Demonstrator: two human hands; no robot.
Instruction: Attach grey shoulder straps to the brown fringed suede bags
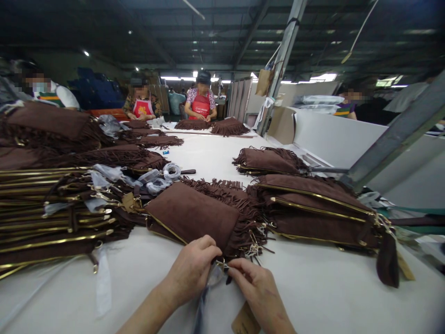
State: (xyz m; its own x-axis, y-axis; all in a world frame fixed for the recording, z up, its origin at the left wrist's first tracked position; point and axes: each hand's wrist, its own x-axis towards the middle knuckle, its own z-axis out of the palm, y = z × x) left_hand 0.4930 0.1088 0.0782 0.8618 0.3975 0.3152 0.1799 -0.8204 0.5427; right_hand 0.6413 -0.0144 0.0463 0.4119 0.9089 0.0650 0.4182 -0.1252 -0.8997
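Observation:
A brown fringed bag (194, 213) with a gold zipper lies on the white table in front of me. My left hand (198, 262) is closed at the bag's near corner, fingers pinched around a small metal clasp (221, 263). From the right, my right hand (252, 280) pinches the other side of the same clasp. A strip of clear plastic wrap (205, 297) hangs down between my hands. Partly under my right hand is a brown paper tag (246, 321). More metal clips (255, 243) lie by the fringe, just beyond my right hand.
Stacked brown bags with gold zippers (52, 222) fill the left side; more bags (313, 208) lie at the right. A metal post (392, 134) slants at the right. Across the table, people in red aprons (201, 104) handle fringed bags (229, 126).

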